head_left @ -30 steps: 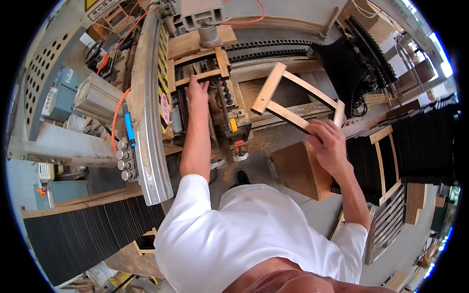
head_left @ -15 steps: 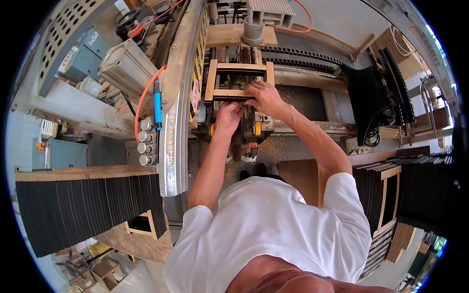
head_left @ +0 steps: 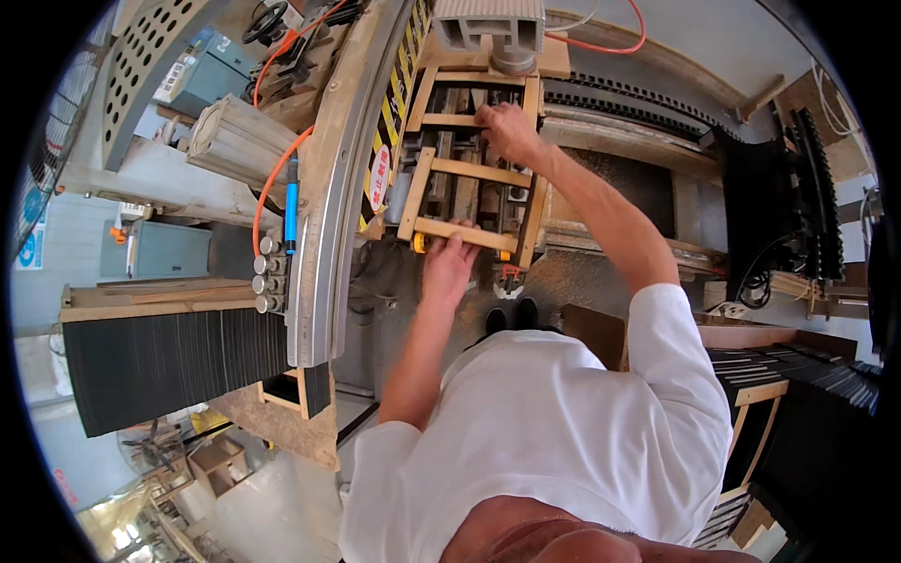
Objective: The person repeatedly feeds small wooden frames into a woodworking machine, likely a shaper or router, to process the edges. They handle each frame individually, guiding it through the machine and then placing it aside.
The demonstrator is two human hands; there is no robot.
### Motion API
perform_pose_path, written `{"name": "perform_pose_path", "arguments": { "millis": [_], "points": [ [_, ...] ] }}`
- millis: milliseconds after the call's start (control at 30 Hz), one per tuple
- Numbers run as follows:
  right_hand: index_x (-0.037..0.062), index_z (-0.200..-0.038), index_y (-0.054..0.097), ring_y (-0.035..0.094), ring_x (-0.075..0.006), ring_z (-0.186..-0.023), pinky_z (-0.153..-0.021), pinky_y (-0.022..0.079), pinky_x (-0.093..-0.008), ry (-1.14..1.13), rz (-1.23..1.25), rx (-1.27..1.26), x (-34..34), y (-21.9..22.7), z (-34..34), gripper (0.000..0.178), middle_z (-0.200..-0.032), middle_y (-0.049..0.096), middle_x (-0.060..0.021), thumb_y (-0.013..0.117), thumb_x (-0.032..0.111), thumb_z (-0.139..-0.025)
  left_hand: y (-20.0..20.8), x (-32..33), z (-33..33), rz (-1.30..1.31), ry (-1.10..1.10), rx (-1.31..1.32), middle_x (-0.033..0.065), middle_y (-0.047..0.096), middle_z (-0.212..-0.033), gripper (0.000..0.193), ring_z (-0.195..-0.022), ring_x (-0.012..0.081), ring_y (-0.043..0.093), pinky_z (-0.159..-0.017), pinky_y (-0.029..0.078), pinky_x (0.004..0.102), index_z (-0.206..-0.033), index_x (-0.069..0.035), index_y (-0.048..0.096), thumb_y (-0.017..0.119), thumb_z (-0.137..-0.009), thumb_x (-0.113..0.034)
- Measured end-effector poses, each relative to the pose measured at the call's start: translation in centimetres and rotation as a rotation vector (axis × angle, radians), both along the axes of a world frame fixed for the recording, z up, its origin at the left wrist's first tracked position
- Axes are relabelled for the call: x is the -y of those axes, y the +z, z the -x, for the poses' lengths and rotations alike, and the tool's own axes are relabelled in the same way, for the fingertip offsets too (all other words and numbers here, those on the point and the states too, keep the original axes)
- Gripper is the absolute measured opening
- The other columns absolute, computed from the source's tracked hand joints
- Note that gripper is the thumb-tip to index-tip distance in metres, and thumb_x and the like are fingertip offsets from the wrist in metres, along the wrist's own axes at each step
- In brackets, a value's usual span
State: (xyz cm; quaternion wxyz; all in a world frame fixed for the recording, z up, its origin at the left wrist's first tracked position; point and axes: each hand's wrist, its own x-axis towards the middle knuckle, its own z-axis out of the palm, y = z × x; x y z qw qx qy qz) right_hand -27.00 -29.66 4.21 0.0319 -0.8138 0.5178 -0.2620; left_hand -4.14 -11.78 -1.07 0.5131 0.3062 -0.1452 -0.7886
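Note:
Two small rectangular wooden frames with dark edges lie one behind the other in the bed of a machine. My right hand (head_left: 511, 133) is closed with its fingertips on the near rail of the far wooden frame (head_left: 450, 120). My left hand (head_left: 448, 270) grips the near rail of the near wooden frame (head_left: 481, 173) from below, with fingers at the rail's edge. Part of that rail's underside and the left thumb are hard to make out. Just beyond the far frame stands a metal cylinder (head_left: 512, 58) under a ribbed aluminium block.
To the left runs a long metal beam (head_left: 324, 235) with a blue pen-like tool (head_left: 291, 206) and an orange hose (head_left: 267, 202). Dark-edged frames stand stacked at left (head_left: 178, 366) and right (head_left: 798, 441). A black cable chain (head_left: 817, 197) is at the right.
Two separate frames now show where one showed before. My right hand has moved farther away to the far frame; my left hand has come nearer with the near frame. The view has shifted.

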Motion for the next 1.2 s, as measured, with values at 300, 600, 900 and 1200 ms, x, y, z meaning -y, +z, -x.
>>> {"name": "perform_pose_path", "arguments": {
  "millis": [300, 600, 900, 1200],
  "points": [
    [0.0034, -0.095, 0.064, 0.065, -0.0386, -0.086, -0.078, 0.052, -0.0478, -0.045, -0.096, 0.208, 2.0, -1.3, 0.0, 0.020, -0.085, 0.068, -0.0189, 0.064, 0.005, -0.075, 2.0, -11.0, -3.3, -0.075, 0.074, 0.089, 0.0085, 0.059, -0.128, 0.037, -0.125, 0.0270, 0.053, -0.106, 0.043, 0.0444, -0.134, -0.007, 0.050, 0.055, -0.097, -0.007],
    [0.0039, -0.103, 0.059, 0.065, -0.0392, -0.087, -0.078, 0.050, -0.0487, 0.012, -0.094, 0.115, 2.4, -0.8, -0.9, 0.024, -0.086, 0.068, -0.0185, 0.061, 0.007, -0.079, 1.4, -14.4, -5.7, -0.095, -0.024, 0.131, 0.0093, 0.059, -0.128, 0.038, -0.127, 0.0292, 0.052, -0.108, 0.041, 0.0460, -0.133, -0.005, 0.051, 0.056, -0.096, -0.006],
    [0.0099, -0.113, 0.053, 0.063, -0.0284, -0.102, -0.094, 0.040, -0.0429, -0.071, 0.007, -0.334, 2.2, -1.3, -1.3, 0.035, -0.100, 0.068, -0.0106, 0.070, 0.024, -0.086, 0.8, -16.9, -11.3, -0.127, -0.092, 0.115, 0.0077, 0.060, -0.127, 0.037, -0.124, 0.0285, 0.054, -0.107, 0.042, 0.0458, -0.132, -0.006, 0.052, 0.058, -0.095, -0.008],
    [0.0088, -0.108, 0.057, 0.060, -0.0289, -0.105, -0.089, 0.041, -0.0434, -0.102, 0.104, -0.373, 1.5, -0.5, -1.6, 0.033, -0.105, 0.064, -0.0084, 0.072, 0.024, -0.083, -1.7, -19.7, -14.3, -0.183, -0.018, 0.115, 0.0086, 0.061, -0.123, 0.035, -0.119, 0.0257, 0.058, -0.105, 0.046, 0.0439, -0.129, -0.003, 0.052, 0.059, -0.095, -0.009]
  ]
}}
